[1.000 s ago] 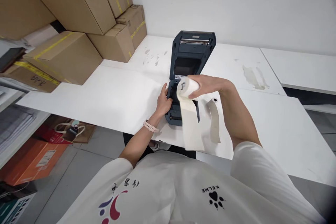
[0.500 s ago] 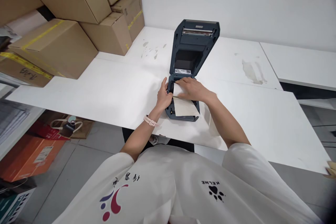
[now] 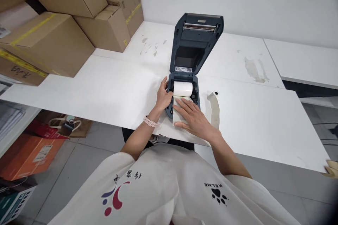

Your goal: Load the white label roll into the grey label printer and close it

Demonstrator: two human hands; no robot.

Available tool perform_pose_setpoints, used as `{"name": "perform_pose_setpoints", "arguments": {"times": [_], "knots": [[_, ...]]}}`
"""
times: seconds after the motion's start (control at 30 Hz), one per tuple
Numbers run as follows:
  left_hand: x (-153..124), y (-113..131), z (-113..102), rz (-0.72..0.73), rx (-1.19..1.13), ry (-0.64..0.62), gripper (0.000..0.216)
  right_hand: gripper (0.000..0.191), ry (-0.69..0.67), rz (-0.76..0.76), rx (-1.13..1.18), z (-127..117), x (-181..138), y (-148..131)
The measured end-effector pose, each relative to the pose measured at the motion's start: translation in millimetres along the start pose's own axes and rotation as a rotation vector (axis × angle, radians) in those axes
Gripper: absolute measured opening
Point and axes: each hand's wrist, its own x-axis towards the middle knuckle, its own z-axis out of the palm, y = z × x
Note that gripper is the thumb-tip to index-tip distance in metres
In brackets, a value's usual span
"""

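Note:
A dark blue-grey label printer (image 3: pixel 175 45) stands on the white table with its lid raised. Inside its body sits a white label roll (image 3: pixel 183 89), whose loose paper strip (image 3: pixel 176 119) runs toward me over the front edge. My left hand (image 3: pixel 163 97) grips the printer's left side, thumb at the inner rim and fingers outside. Flat on the paper strip lies my right hand (image 3: pixel 194 117), its fingers stretched out and covering much of the strip. To the right of the printer is a strip of backing paper (image 3: pixel 215 110) with a small rolled core (image 3: pixel 213 94).
Cardboard boxes (image 3: pixel 105 28) are stacked at the table's back left. A white wall (image 3: pixel 237 3) rises behind the table (image 3: pixel 118 84). An orange box (image 3: pixel 34 158) and bags are below on the left. Another white surface (image 3: pixel 311 63) adjoins at the right.
My right hand has moved from the roll toward me onto the paper strip, uncovering the roll. The strip now lies straighter over the front edge. My left hand stays at the printer's side.

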Motion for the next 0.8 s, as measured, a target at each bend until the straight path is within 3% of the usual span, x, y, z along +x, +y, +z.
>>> {"name": "perform_pose_setpoints", "arguments": {"times": [0.57,0.7,0.8], "knots": [[-5.5,10.4,1.4,-0.046,-0.011,0.044,0.079,0.081,0.008,0.042,-0.022,5.5,0.6,-6.0],[-28.5,13.2,-0.7,-0.066,-0.011,0.009,0.063,0.082,0.011,0.042,-0.025,4.2,0.1,-6.6],[-55.6,11.4,-3.6,-0.119,-0.02,-0.015,0.07,0.085,0.02,0.038,-0.049,6.4,-1.9,-10.2]]}}
